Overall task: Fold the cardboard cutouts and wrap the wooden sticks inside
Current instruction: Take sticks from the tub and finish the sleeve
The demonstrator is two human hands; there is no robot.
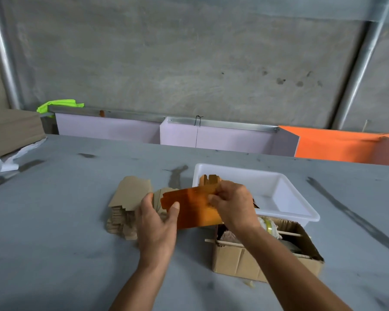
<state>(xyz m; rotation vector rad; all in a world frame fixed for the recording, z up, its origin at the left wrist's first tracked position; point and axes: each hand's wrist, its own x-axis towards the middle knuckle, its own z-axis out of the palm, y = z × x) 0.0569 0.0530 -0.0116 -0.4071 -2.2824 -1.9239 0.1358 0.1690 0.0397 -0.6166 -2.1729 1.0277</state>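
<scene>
The grey surface fills the lower half of the frame, and everything needed sits bunched at its middle, within easy reach of both arms. The white plastic tray, right of centre, seems placed as the drop-off spot; one orange piece already stands at its near-left corner, partly hidden. Just below it, at lower right, an open cardboard box holds the supply: wooden sticks lie across its top, so one can be lifted out without digging. Left of centre, the stack of brown cardboard cutouts lies flat, waiting its turn.

Between stack and tray, the orange cardboard cutout is held up off the surface, tilted, probably so its flaps can be bent freely. The left hand steadies its lower-left end, the grip closed lightly with the thumb on the face and fingers behind. The right hand has its grip curled tight over the upper-right edge, pinching it, apparently working a fold there. Whether a stick is already inside the cutout cannot be told.
</scene>
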